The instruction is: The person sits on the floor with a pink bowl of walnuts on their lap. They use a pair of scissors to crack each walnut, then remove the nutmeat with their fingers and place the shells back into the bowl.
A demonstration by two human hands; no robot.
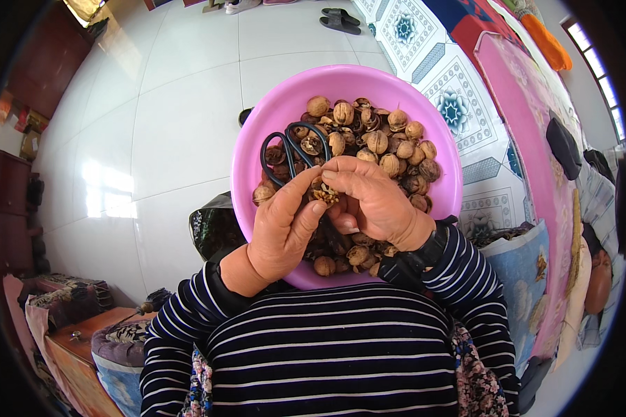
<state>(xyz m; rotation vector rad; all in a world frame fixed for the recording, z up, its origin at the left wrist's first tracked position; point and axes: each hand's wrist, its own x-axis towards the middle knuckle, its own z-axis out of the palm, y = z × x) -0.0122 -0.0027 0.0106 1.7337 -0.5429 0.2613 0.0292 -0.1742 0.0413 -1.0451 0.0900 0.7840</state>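
Note:
A pink plastic basin [433, 107] holds many whole walnuts [377, 141] and broken walnut shells. Over its middle, a cracked walnut [323, 193] with its kernel showing sits between the fingers of both hands. My left hand [287, 224] holds it from the left, thumb and forefinger at the nut. My right hand [370, 198] has its thumb and fingers around it from the right, fingertips near those of the left. Just beyond my hands, scissors with black looped handles [292, 151] lie on the nuts, their blades hidden.
A dark plastic bag [215, 224] stands on the tiled floor [182, 135] left of the basin. A patterned mat [474, 120] and a pink-covered bed edge [521, 120] run along the right. Black slippers [340, 21] lie farther off. A wooden seat or table [83, 339] is at lower left.

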